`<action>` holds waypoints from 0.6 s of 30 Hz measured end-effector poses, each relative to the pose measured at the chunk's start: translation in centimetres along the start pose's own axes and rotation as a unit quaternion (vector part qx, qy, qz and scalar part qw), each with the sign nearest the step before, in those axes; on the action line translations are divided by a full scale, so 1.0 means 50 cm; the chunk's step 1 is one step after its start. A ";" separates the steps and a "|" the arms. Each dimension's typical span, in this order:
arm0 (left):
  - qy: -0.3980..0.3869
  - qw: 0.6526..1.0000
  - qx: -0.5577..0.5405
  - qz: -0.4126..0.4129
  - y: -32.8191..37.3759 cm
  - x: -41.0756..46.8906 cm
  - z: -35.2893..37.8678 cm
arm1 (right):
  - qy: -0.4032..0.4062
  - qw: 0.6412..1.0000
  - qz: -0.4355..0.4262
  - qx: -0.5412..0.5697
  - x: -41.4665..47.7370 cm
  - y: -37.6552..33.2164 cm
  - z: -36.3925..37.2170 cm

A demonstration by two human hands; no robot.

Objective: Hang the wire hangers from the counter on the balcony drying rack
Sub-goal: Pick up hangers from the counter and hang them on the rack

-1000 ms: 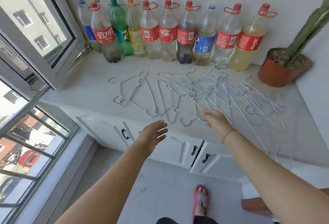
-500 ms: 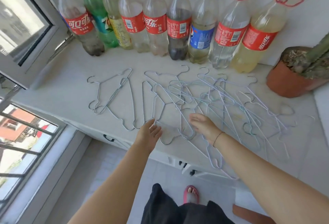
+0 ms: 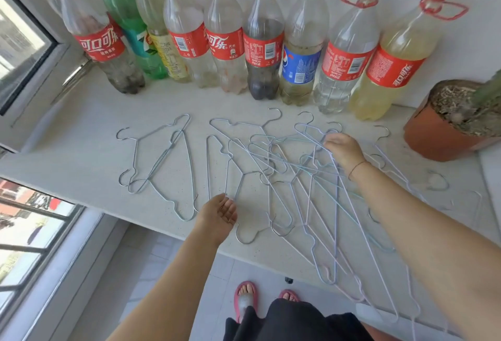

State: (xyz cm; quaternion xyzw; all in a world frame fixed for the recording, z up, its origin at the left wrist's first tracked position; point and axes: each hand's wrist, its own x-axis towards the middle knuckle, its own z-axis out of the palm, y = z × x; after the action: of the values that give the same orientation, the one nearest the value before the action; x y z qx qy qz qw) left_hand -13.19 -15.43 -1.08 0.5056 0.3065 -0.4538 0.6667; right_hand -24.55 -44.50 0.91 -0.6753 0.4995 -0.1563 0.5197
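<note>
Fingers [image 3: 227, 212] of the left hand [image 3: 217, 218] are loosely curled and slightly apart, palm turned up, holding nothing. Their tips sit at the front edge of the tabletop [image 3: 81, 156], just beside the lower end of one hanger. To the right, the fingers [image 3: 329, 139] of the right hand [image 3: 344, 148] bend down onto the wires near the hooks. The back of the hand hides the fingertips, so I cannot tell whether they pinch a wire. One thin cord circles that wrist.

All the wire hangers [image 3: 298, 178] lie flat on the tabletop. At the left a small group of bare silver hangers [image 3: 162, 153] lies apart from the rest. Right of it is a tangled pile, many of its hangers coated pale blue or lilac and too overlapped to count. Several of these stick out past the front edge.

One open window [image 3: 24, 50] is at the far left. Along the back wall stand nine plastic bottles [image 3: 225, 45] in a row, with at least one more half hidden behind the leftmost. Six carry red Coca-Cola labels, one is green, one has an orange cap and a yellow label, and one is a Pepsi bottle [image 3: 299, 65]. One terracotta pot [image 3: 433, 137] with a cactus stands at the right end. Below the tabletop, two feet in pink slippers [image 3: 245, 300] stand on the tiled floor.
</note>
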 end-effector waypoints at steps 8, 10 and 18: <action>-0.073 0.997 0.004 0.005 0.020 -0.014 0.041 | 0.036 0.996 0.031 -0.077 0.050 0.001 -0.004; -0.093 0.995 0.008 0.021 0.028 -0.022 0.058 | 0.081 0.991 0.051 -0.097 0.056 0.017 -0.040; -0.169 0.979 0.063 0.089 0.070 -0.062 0.147 | 0.095 0.977 0.120 -0.150 0.100 0.128 -0.187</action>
State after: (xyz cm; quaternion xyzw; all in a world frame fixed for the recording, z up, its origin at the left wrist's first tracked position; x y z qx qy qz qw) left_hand -11.61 -21.26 5.23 0.4878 0.1136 -0.4905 0.7132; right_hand -32.38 -53.53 -2.29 -0.6625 0.6419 -0.0795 0.3778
